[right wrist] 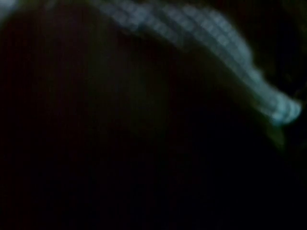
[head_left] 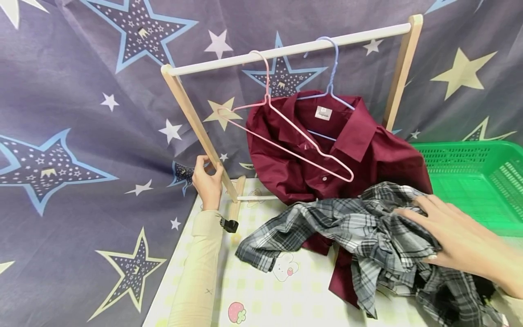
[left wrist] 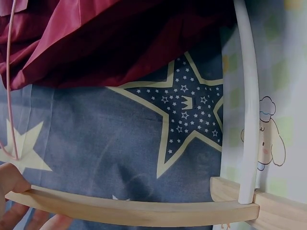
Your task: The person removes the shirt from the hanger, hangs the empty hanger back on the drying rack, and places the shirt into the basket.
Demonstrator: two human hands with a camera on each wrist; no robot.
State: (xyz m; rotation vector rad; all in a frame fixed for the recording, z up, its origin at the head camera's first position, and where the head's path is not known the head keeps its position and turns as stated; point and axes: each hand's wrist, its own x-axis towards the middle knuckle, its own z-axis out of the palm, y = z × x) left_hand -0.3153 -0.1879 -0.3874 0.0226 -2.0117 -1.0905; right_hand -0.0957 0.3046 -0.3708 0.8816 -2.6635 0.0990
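Observation:
At the left, my left hand grips the wooden side post of a small clothes rack, its thumb and fingers around the wood. My right hand holds a bunched grey plaid shirt at the right, with one sleeve stretching left. In the right wrist view, mostly dark and blurred, a strip of the plaid shirt shows. From the rack's white rod hang a pink hanger, bare, and a blue hanger carrying a maroon shirt. The plaid shirt overlaps the maroon one's lower front.
A green plastic basket stands behind my right hand. The table has a pale checked cover with cartoon prints. Behind the rack hangs a dark curtain with stars. The rack's lower white bar runs close over the table.

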